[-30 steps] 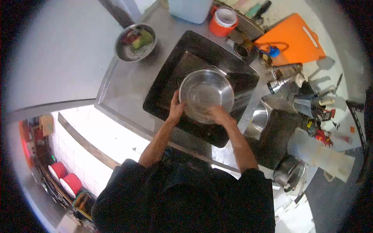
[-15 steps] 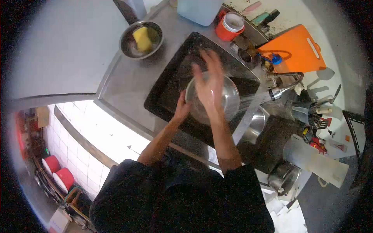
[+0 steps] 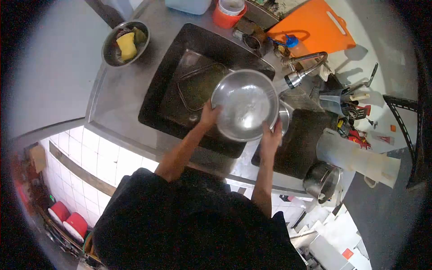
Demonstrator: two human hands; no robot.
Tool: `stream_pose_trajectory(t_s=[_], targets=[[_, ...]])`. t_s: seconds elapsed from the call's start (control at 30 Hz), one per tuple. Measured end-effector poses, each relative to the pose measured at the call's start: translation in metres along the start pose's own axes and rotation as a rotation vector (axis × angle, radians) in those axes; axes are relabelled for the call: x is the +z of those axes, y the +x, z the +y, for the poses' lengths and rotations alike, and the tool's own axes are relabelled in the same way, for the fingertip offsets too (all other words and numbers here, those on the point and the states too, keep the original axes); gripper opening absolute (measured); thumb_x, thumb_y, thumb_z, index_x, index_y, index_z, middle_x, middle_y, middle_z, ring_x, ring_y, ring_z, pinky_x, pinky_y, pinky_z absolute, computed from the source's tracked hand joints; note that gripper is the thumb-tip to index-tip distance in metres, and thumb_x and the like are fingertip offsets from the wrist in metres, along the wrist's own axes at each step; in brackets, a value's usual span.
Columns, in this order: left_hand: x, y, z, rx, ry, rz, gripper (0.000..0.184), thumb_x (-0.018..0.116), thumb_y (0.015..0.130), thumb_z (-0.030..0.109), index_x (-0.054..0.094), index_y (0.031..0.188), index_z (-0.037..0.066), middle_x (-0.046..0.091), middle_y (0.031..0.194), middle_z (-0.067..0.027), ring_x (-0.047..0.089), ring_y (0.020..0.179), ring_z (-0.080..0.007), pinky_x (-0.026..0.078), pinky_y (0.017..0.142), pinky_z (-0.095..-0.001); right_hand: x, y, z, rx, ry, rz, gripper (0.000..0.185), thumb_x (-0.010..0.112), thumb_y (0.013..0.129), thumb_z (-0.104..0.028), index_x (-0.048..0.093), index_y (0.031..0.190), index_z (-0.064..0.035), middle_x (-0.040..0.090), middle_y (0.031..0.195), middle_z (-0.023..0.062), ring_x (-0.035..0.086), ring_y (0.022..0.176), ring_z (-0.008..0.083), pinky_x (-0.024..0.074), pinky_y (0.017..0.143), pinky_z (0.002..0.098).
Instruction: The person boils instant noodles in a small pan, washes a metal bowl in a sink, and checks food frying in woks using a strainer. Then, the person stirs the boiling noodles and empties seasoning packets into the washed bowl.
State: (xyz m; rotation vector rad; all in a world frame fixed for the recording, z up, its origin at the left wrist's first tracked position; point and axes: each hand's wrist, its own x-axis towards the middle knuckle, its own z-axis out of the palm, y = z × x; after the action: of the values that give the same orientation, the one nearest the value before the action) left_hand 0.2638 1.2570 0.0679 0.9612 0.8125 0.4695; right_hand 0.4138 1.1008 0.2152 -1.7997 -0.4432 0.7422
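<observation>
A shiny silvery bowl is held over the right part of the dark sink basin, close to the faucet head. My left hand grips its left rim. On its lower right rim, my right hand has its fingers closed. Water from the faucet seems to meet the bowl's right edge. A thin rectangular frame or tray lies in the basin. Behind my right hand, part of another metal bowl shows.
A metal bowl with a yellow sponge stands on the left counter. An orange cutting board leans at the back. To the right are a second dark basin, a metal pot, a long translucent container and hanging utensils.
My right hand has gone from above the bowl to its lower right rim. The bowl has moved right, towards the faucet and second basin. The whole view has shifted too.
</observation>
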Motion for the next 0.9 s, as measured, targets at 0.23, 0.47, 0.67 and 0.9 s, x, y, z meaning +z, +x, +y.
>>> stream_pose_trajectory(t_s=[0.23, 0.47, 0.67, 0.9], targets=[[0.027, -0.001, -0.002, -0.013, 0.042, -0.002, 0.046, 0.065, 0.080, 0.012, 0.049, 0.120, -0.003, 0.058, 0.114, -0.0119, 0.057, 0.101, -0.0209, 0.051, 0.080, -0.0357, -0.003, 0.000, -0.044, 0.012, 0.046, -0.010, 0.073, 0.054, 0.077, -0.003, 0.018, 0.140, 0.0054, 0.040, 0.132, 0.0227, 0.042, 0.121, 0.0309, 0.0315, 0.105, 0.0394], [0.039, -0.019, 0.008, -0.027, -0.135, 0.130, 0.042, 0.063, 0.082, 0.014, 0.052, 0.117, -0.006, 0.064, 0.101, -0.0182, 0.062, 0.094, -0.0247, 0.051, 0.084, -0.0366, -0.010, 0.005, -0.024, 0.063, -0.085, 0.027, 0.081, 0.060, 0.081, -0.008, 0.009, 0.144, 0.0015, 0.029, 0.141, 0.0240, 0.033, 0.128, 0.0306, 0.0277, 0.107, 0.0414], [0.056, -0.033, 0.015, -0.274, -0.267, 0.102, 0.049, 0.061, 0.082, 0.012, 0.044, 0.125, -0.001, 0.059, 0.110, -0.0200, 0.063, 0.088, -0.0262, 0.057, 0.070, -0.0367, 0.017, 0.007, 0.012, -0.186, -0.239, 0.269, 0.070, 0.055, 0.086, -0.007, 0.015, 0.144, 0.0012, 0.030, 0.140, 0.0240, 0.034, 0.129, 0.0308, 0.0288, 0.108, 0.0414], [0.065, -0.036, 0.038, -0.174, -0.359, 0.272, 0.063, 0.056, 0.077, 0.007, 0.030, 0.135, 0.002, 0.051, 0.120, -0.0193, 0.054, 0.107, -0.0305, 0.052, 0.083, -0.0407, 0.021, 0.014, 0.022, -0.090, -0.261, 0.244, 0.079, 0.063, 0.083, -0.011, 0.012, 0.141, 0.0071, 0.029, 0.143, 0.0233, 0.032, 0.130, 0.0288, 0.0300, 0.106, 0.0355]])
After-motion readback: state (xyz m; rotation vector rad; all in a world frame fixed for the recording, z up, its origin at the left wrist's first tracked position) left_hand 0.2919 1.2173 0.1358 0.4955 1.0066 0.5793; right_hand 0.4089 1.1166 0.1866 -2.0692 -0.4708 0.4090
